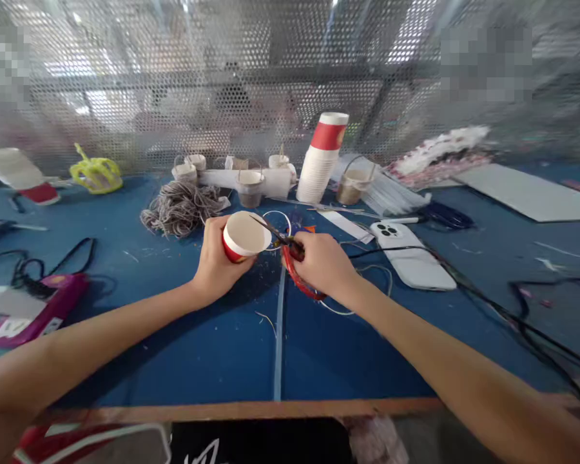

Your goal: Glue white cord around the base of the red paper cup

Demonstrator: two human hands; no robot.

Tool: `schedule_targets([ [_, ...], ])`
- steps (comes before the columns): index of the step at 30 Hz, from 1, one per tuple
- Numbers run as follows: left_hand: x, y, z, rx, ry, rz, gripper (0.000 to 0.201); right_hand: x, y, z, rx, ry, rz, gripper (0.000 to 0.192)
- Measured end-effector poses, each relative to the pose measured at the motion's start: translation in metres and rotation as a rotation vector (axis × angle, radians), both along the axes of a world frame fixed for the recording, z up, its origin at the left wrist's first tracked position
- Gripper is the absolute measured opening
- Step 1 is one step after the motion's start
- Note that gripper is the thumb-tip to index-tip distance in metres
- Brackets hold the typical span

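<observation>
Bench middle: cup [242, 236] left of scissors [290, 254].
Back edge: cup stack [321, 158], with twine bundle [181, 207] to its left.
Right of scissors: phone [410, 252].
Left edge: pouch [38, 310].

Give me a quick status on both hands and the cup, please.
Left hand grips paper cup, tilted. Right hand holds red-handled scissors, blades at cup rim. Phone and cables beside, not blocking.

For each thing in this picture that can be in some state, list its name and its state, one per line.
Left hand: closed around the paper cup.
Paper cup: tipped sideways, its opening facing the camera.
Right hand: gripping the scissors.
Scissors: blade tip at the cup's rim.
Cup stack: upright, nested.
Phone: face down.
String bundle: tangled.
</observation>
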State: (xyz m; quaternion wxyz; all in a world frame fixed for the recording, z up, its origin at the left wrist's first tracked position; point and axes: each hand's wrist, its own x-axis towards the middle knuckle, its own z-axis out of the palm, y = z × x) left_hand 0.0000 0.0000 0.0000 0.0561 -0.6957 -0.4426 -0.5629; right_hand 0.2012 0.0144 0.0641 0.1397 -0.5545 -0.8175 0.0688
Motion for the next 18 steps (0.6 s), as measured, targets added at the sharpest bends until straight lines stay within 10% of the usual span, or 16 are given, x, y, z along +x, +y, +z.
schedule_targets([
  [18,-0.0028,-0.0045,0.0032,0.090,0.079,-0.055,0.062,-0.0077,-0.0054,-0.0019,0.142,-0.129,-0.029,0.024],
])
